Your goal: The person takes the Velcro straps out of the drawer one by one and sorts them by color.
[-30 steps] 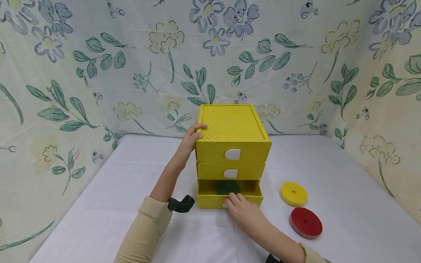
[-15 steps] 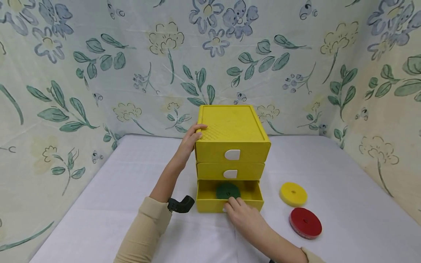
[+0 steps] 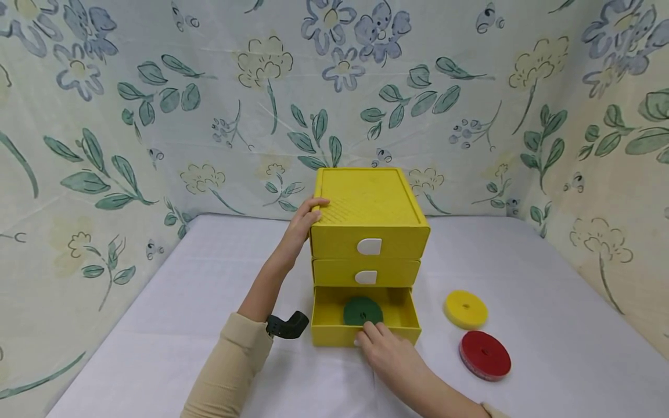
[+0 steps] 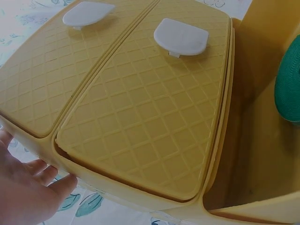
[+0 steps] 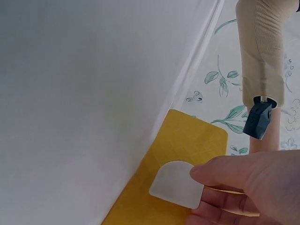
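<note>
A yellow three-drawer cabinet point(image 3: 371, 197) stands on the white cloth. My left hand point(image 3: 298, 232) rests against its left side, fingertips over the top edge; the left wrist view shows these fingers point(image 4: 61, 185) relaxed along the side. Below, my right hand point(image 3: 394, 354) is at the front of the pulled-out bottom drawer point(image 3: 325, 335). In the right wrist view, its thumb and fingers pinch the white drawer handle point(image 5: 176, 185). A dark green ribbon roll point(image 3: 362, 309) lies flat inside that drawer, partly covered by my right fingers in the head view. The upper two drawers are closed.
To the cabinet's right, a yellow ribbon roll point(image 3: 466, 309) lies on the white cloth point(image 3: 554, 325). A red ribbon roll point(image 3: 485, 355) lies nearer to me. Floral fabric point(image 3: 219, 104) hangs behind and at both sides.
The bottom drawer has slid farther out toward me with my right hand on its handle, uncovering more of the green roll. My left hand has stayed on the cabinet.
</note>
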Motion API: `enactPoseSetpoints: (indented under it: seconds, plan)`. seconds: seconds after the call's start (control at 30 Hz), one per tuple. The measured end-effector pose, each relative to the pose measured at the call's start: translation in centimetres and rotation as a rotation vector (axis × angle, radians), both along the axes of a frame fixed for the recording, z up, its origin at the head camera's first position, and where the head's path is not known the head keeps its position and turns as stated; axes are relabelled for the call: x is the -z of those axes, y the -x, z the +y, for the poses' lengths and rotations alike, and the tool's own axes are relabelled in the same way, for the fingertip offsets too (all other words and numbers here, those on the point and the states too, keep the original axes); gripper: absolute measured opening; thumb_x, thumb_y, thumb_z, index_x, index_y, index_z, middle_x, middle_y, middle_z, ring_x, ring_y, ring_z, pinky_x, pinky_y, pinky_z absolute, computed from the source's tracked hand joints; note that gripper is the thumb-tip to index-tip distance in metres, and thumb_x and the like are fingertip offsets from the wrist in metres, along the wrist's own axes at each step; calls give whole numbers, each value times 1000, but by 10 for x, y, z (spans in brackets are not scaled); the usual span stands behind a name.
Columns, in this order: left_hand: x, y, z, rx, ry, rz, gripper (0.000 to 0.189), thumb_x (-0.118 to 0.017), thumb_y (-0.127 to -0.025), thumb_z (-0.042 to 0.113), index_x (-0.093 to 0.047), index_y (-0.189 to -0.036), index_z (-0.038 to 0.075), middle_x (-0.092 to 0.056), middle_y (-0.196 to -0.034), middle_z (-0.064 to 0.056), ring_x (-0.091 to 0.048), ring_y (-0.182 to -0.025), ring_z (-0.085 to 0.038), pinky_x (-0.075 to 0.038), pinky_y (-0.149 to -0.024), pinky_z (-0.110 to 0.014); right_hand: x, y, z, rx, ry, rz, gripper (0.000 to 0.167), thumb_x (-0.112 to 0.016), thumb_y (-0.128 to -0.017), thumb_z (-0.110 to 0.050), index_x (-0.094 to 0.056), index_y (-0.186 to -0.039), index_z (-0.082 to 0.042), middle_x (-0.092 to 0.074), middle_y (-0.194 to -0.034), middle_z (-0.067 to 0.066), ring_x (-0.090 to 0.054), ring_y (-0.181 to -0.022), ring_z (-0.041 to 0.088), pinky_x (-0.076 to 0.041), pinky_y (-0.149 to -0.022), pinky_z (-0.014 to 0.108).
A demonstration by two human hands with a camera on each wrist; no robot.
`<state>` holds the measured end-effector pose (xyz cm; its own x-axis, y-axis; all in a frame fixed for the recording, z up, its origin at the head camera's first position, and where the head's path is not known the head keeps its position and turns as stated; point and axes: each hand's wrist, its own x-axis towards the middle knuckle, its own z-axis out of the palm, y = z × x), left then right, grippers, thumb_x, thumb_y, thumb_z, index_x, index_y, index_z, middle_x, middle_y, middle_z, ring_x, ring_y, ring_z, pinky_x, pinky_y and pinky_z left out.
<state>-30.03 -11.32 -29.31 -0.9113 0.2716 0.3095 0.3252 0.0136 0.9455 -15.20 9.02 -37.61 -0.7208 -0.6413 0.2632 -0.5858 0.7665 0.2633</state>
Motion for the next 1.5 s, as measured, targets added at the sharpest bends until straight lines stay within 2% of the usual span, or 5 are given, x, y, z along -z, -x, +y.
enactPoseSetpoints:
  seconds: [0.27,0.6,1.07,1.33,1.5]
  plan:
    - [0,-1,0,-1,4,-2,41,-36,-91,29,-42,-128,12,-13,-152,1,-21,-135,-25,-21,-107,-50,-3,-7,-1,1,-12,-51,21,-67,-79,-12,-56,-96,-12,-48,-88,0,-46,-74,13,-49,-55,20]
    - [0,-1,0,1,9,-8,42,-35,-91,29,-42,-129,12,-11,-152,2,-19,-136,-24,-19,-108,-51,-7,-13,-1,6,-26,-175,30,-70,-76,-13,-57,-103,-12,-51,-92,0,-47,-76,13,-52,-61,20]
    - [1,0,-1,2,4,-3,41,-35,-91,28,-42,-129,13,-10,-153,2,-18,-137,-24,-19,-108,-50,-8,-21,-1,-27,-20,-190,28,-69,-77,-14,-58,-103,-11,-51,-92,0,-47,-76,13,-50,-58,20]
    - [1,0,-1,-3,9,1,41,-35,-91,29,-43,-128,14,-11,-152,2,-18,-136,-24,-20,-108,-50,-7,-25,-1,-53,-16,-147,25,-68,-78,-17,-57,-100,-11,-51,-92,1,-47,-76,13,-50,-58,18]
    - [0,-1,-1,5,4,-4,40,-34,-93,27,-41,-130,13,-9,-153,2,-16,-137,-23,-19,-109,-50,-7,-25,0,-58,-6,-207,31,-68,-78,-28,-57,-102,-11,-51,-93,0,-46,-76,12,-49,-58,18]
